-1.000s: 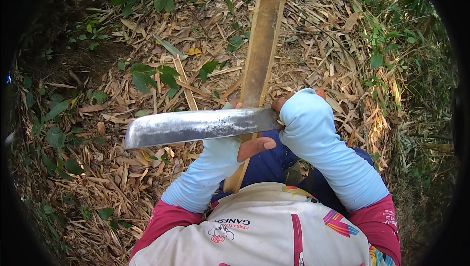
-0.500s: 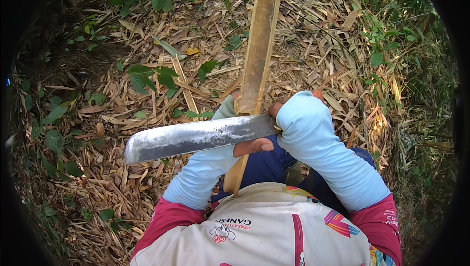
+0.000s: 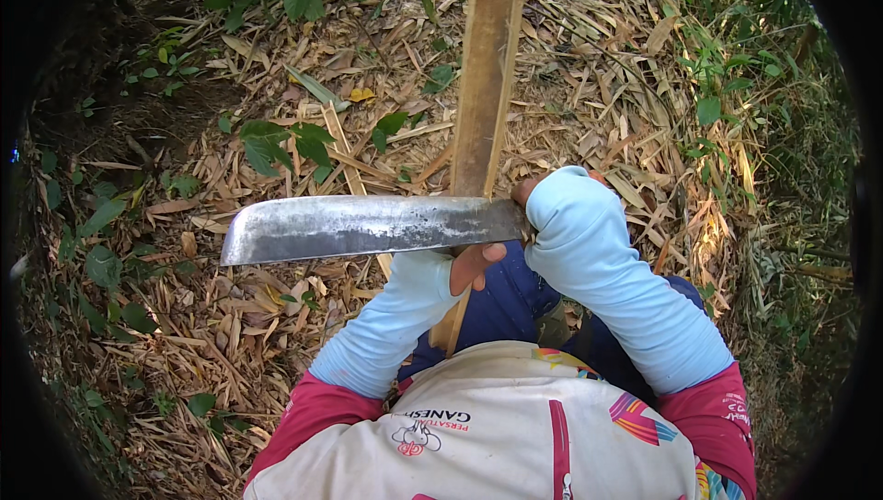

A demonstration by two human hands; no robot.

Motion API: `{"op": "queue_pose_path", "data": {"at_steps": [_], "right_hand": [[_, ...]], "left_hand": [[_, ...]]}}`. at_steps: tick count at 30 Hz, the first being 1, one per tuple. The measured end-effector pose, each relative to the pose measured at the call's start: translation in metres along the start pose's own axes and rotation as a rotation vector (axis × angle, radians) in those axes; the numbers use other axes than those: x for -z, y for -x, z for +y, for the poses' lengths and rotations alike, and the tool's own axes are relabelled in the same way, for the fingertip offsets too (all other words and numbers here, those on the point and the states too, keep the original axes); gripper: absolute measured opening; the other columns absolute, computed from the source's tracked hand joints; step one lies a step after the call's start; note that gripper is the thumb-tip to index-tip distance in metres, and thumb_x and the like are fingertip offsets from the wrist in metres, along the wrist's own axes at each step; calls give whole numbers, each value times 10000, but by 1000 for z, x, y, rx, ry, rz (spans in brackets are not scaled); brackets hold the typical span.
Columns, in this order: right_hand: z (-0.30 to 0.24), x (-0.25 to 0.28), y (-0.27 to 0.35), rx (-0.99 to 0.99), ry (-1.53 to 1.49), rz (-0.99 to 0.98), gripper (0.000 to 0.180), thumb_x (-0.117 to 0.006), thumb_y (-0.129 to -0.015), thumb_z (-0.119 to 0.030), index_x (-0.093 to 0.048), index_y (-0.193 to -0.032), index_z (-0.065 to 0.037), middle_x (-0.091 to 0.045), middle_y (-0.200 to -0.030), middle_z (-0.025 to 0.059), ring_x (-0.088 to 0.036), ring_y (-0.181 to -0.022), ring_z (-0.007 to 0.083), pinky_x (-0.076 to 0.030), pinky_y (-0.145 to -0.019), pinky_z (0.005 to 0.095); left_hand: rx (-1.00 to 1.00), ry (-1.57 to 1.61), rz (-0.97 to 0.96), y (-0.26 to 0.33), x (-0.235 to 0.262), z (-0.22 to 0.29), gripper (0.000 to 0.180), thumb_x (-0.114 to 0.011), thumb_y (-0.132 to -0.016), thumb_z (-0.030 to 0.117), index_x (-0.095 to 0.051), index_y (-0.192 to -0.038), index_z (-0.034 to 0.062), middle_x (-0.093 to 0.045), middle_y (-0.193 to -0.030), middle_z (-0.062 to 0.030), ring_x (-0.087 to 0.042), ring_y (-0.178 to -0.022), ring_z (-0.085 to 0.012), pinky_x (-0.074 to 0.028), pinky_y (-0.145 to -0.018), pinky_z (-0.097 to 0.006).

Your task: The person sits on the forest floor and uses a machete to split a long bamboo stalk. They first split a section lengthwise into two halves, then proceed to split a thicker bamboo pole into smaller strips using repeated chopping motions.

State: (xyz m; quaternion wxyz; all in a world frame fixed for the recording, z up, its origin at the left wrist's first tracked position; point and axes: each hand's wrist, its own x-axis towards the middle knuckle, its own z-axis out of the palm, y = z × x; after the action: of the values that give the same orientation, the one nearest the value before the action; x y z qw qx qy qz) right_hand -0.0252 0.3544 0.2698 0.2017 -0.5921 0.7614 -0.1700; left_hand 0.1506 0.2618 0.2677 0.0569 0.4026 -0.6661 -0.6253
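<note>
A long piece of split bamboo (image 3: 481, 86) runs from the top of the view down toward my waist. Its lower end (image 3: 448, 330) reaches my lap. Across it lies the broad steel blade of a machete (image 3: 368, 227), pointing left and almost level. My right hand (image 3: 529, 195) is closed at the blade's right end; the handle is hidden by the hand and the light blue sleeve. Below the blade shows the thumb of my left hand (image 3: 474, 265), which is wrapped round the bamboo; the blade covers most of its fingers.
Dry bamboo leaves and chips (image 3: 248, 298) cover the ground. A thin pale bamboo strip (image 3: 345, 150) lies left of the split piece. Leafy green plants (image 3: 267, 146) grow at the left and top, with grass and stems (image 3: 782, 160) along the right.
The machete blade has moved up and away from me and turned more level. My left hand and the bamboo have shifted slightly; my right hand stays near the same place.
</note>
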Motion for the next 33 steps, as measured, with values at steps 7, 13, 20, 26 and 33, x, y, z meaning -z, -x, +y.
{"op": "queue_pose_path", "data": {"at_steps": [7, 13, 20, 26, 33], "right_hand": [[-3, -12, 12, 132, -39, 92, 271, -728, -656, -130, -694, -924, -121, -673, -783, 125, -667, -811, 343, -505, -737, 442], [0, -9, 6, 79, -6, 32, 254, -691, -701, -136, -697, -954, -152, -689, -792, 97, -684, -836, 313, -487, -761, 465], [6, -26, 11, 232, -36, 260, 293, -731, -568, -91, -684, -857, -93, -624, -693, 110, -635, -723, 331, -478, -689, 435], [6, -26, 11, 215, 18, 196, 162, -671, -718, -180, -697, -877, -163, -665, -715, 78, -686, -755, 312, -461, -739, 512], [4, -23, 10, 209, 80, 186, 152, -659, -739, -183, -689, -887, -164, -663, -711, 77, -689, -754, 307, -460, -734, 514]], "left_hand": [[-437, 440, -49, -16, -2, -29, 1065, -995, -550, 332, -377, -1354, 7, -635, -1053, -46, -622, -971, -133, -514, -913, -324], [-450, 190, -41, -14, 7, -26, 1095, -983, -539, 395, -349, -1351, 25, -650, -1039, -73, -649, -963, -186, -537, -844, -328], [-276, -337, -176, 6, 18, -18, 990, -889, -675, 502, -367, -1391, 60, -636, -1170, -37, -600, -1104, -145, -420, -1014, -370], [-211, -311, -48, 16, 14, -26, 956, -829, -743, 530, -325, -1440, 114, -625, -1242, -12, -577, -1167, -131, -327, -1106, -401], [-229, -155, -35, 15, 9, -31, 939, -793, -798, 522, -278, -1484, 142, -609, -1302, -1, -552, -1222, -131, -259, -1171, -420]]}}
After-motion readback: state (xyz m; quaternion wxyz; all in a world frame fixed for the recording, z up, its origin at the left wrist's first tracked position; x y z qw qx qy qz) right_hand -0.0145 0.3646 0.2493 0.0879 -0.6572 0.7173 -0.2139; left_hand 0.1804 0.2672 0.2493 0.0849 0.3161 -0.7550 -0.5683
